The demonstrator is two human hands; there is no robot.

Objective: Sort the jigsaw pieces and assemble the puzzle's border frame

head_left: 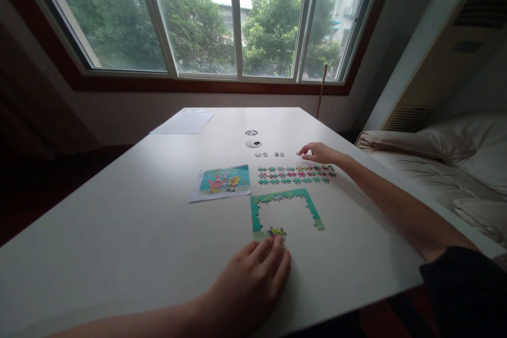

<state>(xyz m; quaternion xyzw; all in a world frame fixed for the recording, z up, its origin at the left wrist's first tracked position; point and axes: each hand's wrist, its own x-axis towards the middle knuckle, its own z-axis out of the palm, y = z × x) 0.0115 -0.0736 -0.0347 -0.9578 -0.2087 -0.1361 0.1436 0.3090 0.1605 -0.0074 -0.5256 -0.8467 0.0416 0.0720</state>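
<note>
A partly joined jigsaw frame (283,206), teal along its top and sides, lies on the white table (119,211). My left hand (253,277) rests flat near the table's front edge, fingers stretched toward the frame's lower left corner. My right hand (319,153) reaches far out, fingers bent down beside a small loose piece, above rows of loose coloured pieces (295,174). A cartoon reference picture (222,182) lies left of the rows. A few pale pieces (269,155) sit beyond the rows.
Two small round lids or discs (252,138) sit farther back, and a sheet of paper (182,121) lies at the far left of the table. A bed with pale bedding (447,163) stands to the right. Large windows fill the back wall.
</note>
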